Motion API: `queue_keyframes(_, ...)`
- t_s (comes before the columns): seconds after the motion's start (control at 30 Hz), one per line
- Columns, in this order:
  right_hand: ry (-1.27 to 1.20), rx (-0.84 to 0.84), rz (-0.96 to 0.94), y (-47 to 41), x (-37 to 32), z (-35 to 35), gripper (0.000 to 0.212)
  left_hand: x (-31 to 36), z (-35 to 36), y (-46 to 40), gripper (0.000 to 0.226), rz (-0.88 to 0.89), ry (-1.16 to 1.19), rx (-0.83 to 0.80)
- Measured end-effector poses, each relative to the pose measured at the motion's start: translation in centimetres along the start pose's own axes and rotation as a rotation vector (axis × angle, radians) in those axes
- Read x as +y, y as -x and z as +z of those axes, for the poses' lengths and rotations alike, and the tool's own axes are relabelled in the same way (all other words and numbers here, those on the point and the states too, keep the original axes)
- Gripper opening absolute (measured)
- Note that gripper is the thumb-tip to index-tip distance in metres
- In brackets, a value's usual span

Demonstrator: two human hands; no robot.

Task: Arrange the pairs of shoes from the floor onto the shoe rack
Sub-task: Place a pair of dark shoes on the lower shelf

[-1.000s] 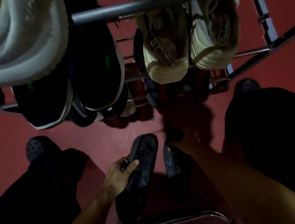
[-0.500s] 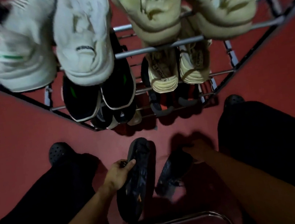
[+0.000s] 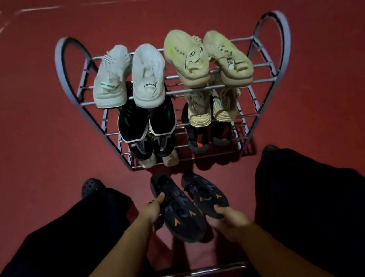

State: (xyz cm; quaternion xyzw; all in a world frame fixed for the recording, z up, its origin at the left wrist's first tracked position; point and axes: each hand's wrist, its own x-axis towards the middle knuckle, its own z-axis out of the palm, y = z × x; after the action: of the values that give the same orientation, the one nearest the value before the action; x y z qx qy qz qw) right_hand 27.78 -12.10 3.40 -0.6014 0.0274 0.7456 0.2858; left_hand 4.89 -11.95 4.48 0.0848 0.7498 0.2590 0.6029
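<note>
a chrome stool edge sits nearest. above it, the left hand curls round the left dark shoe and the right hand grips the heel of the right dark shoe. half a second ago the pair lay tipped apart; now both are upright, side by side, clear of the red floor. beyond, every shelf seen on the shoe rack looks taken, so finding a gap is probably the next problem.

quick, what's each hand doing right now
Left hand: grips the left dark shoe by its side.
Right hand: grips the right dark shoe at its heel.
</note>
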Motion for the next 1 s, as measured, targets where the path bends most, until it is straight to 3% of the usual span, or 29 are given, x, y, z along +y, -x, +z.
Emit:
queue_keyframes(0.13,0.006,-0.022,0.017,0.8,2.0,0.1,0.018,0.1,1.2,2.3,0.044,0.021,0.104,-0.03)
queue_keyframes(0.33,0.019,-0.012,-0.108,0.7,2.7,0.3,0.028,-0.8,2.5,1.9,0.054,0.023,0.119,-0.037)
queue_keyframes(0.57,-0.074,0.095,-0.273,-0.1,2.7,1.1,0.037,-1.4,5.3,1.6,0.032,0.174,0.102,-0.126)
queue_keyframes(1.0,-0.038,0.163,-0.239,-2.8,-0.2,-0.4,0.031,-1.1,6.6,-0.4,0.044,0.077,0.207,-0.27)
